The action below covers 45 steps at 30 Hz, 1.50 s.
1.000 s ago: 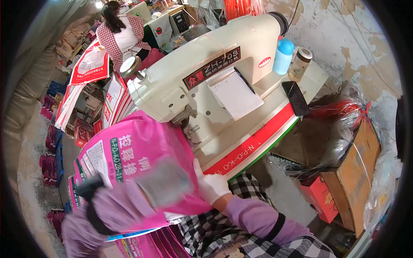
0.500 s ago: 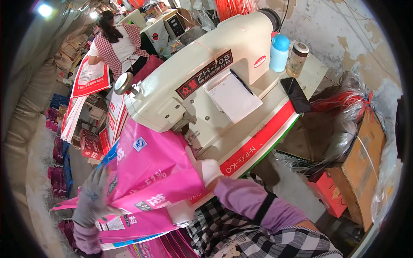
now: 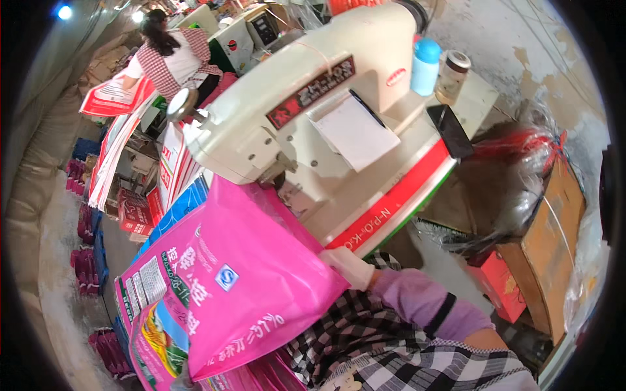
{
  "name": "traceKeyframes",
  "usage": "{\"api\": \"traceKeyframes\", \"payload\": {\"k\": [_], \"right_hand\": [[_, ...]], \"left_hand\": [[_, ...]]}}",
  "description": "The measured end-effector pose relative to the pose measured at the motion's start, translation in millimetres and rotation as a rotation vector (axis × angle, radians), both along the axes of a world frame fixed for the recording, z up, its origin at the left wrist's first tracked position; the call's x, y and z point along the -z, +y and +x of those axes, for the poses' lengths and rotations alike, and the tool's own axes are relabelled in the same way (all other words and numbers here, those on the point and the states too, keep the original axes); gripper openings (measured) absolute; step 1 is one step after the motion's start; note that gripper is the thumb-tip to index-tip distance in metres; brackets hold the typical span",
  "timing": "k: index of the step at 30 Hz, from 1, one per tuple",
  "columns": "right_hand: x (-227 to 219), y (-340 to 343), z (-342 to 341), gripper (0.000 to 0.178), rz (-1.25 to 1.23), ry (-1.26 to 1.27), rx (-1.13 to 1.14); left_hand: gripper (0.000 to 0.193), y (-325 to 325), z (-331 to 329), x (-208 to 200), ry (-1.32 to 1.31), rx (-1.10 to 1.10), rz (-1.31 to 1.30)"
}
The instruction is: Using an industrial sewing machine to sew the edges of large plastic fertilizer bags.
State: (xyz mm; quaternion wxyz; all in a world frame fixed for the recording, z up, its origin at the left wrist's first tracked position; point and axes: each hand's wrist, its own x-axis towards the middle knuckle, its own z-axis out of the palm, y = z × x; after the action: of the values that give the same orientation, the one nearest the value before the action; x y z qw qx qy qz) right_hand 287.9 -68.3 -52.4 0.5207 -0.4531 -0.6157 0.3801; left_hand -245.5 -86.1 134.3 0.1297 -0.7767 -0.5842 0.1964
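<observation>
A large pink printed woven bag hangs off the front of a cream industrial sewing machine, its upper edge close under the needle area. In a white glove, my right hand is closed on the bag's right edge, in front of the machine bed; part of its fingers is behind the plastic. My left hand, in a grey glove, shows only as a small patch at the lower edge, by the bag's lower left corner. Its fingers are hidden by the bag.
On the machine table lie a white notepad with a pen and a black phone. A blue bottle and a lidded jar stand behind. Cardboard leans at right. A co-worker handles red-and-white bags at back left.
The pink bag has swung round, its body turning down and to the right. My left hand has dropped to the lower edge, mostly out of sight; my right hand has moved slightly right.
</observation>
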Motion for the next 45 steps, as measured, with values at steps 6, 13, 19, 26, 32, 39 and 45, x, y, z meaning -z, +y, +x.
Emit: {"api": "traceKeyframes", "payload": {"k": [6,13,19,26,32,39,45], "right_hand": [[-3,-38,-48,0.035,-0.202,-0.005,-0.009],[-42,108,-118,0.016,0.137,-0.474,0.059],[-71,75,-148,0.039,0.106,-0.418,-0.373],[-85,248,-192,0.073,0.080,-0.431,-0.162],[-40,175,-239,0.040,-0.037,-0.603,-0.194],[-78,74,-395,0.032,0.191,-0.399,-0.628],[45,-13,-438,0.031,0.135,-0.868,-0.856]], "left_hand": [[0.024,100,-8,48,-0.169,0.151,0.189],[0.022,227,-92,134,0.062,-0.130,0.204],[0.050,141,-177,119,-1.124,-1.107,0.316],[0.080,-34,104,141,-2.159,-0.881,0.707],[0.048,-81,77,95,-2.121,-1.458,0.456],[0.037,-264,-40,28,-1.936,-0.977,1.074],[0.040,-319,39,106,-1.948,-1.353,1.288]]}}
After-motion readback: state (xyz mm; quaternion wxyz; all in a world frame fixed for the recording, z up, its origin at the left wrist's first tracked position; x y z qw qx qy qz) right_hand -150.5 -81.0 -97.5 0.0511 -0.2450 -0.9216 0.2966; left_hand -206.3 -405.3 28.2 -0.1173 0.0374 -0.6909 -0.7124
